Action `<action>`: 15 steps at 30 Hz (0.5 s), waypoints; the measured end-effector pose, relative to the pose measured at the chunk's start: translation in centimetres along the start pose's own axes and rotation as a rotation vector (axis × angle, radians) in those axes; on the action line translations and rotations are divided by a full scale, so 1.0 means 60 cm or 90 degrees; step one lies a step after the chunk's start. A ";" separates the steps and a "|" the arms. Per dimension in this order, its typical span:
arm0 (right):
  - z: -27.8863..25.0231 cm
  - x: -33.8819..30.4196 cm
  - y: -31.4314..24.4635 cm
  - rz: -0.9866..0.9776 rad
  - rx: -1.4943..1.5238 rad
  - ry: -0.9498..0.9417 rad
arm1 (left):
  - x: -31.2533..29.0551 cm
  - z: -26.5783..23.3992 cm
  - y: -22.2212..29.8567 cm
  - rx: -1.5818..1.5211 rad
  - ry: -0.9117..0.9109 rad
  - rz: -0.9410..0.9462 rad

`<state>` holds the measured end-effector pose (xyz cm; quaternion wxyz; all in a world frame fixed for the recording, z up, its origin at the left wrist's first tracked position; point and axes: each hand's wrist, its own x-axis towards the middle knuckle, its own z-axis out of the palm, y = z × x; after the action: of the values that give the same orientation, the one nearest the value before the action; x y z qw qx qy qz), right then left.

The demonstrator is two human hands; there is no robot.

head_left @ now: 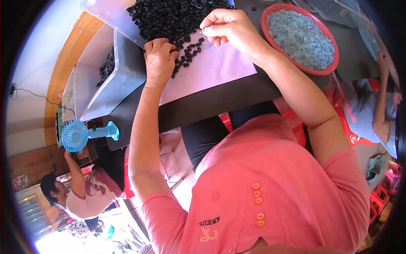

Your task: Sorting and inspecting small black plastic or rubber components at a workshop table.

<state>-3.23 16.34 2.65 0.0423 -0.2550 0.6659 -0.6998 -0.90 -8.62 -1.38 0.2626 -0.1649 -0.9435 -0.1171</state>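
Note:
A heap of small black plastic parts (pixel 169 19) lies at the far side of the table, with several loose black parts (pixel 192 51) spread over a pale pink sheet (pixel 211 74). At the left edge of these loose parts is my left hand (pixel 160 61), fingers curled down and thumb toward the parts; anything inside it is hidden. Above the sheet, to the right of the heap, my right hand (pixel 228 29) pinches thumb and forefinger together. What sits at its fingertips is too small to name. A few tiny clear or shiny pieces (pixel 208 45) lie on the sheet below it.
A red bowl (pixel 334 63) full of small shiny pieces stands at the far right. Left of my arm is a translucent bin (pixel 112 91) with more black parts. A blue fan (pixel 76 135) is at the table's left edge. Other people sit at left and right.

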 end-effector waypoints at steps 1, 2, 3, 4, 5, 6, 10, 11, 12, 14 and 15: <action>0.002 0.000 -0.002 0.009 0.004 0.003 | 0.000 0.000 0.001 0.032 0.002 0.013; 0.003 -0.001 -0.003 0.008 0.004 0.002 | 0.001 -0.002 0.002 0.034 0.002 0.013; 0.005 -0.002 -0.003 0.010 0.001 0.001 | 0.003 -0.004 0.003 0.014 0.048 0.031; 0.006 -0.002 -0.003 0.013 -0.001 0.000 | 0.004 -0.006 0.003 -0.005 0.094 0.048; 0.005 -0.003 -0.003 0.015 -0.002 0.005 | 0.005 -0.011 0.014 -0.048 0.118 0.024; 0.005 -0.002 -0.004 0.016 0.005 0.003 | 0.005 -0.020 0.027 -0.091 0.142 0.000; 0.005 -0.005 -0.002 0.006 0.012 0.001 | 0.014 -0.042 0.094 -0.620 0.066 -0.410; 0.007 -0.005 -0.002 0.009 0.006 0.003 | 0.013 -0.041 0.099 -0.712 0.053 -0.434; 0.009 -0.003 0.002 0.005 0.013 -0.003 | 0.012 -0.039 0.107 -0.771 0.042 -0.454; 0.012 -0.004 0.007 -0.002 0.009 0.001 | 0.010 -0.033 0.116 -0.880 0.022 -0.469; 0.012 -0.004 0.007 -0.009 0.008 0.004 | 0.009 -0.030 0.118 -0.883 0.021 -0.468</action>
<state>-2.82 15.72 2.14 0.0370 -0.2572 0.6600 -0.7049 2.11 -2.55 1.33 0.0580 0.0332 -0.6448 -0.7614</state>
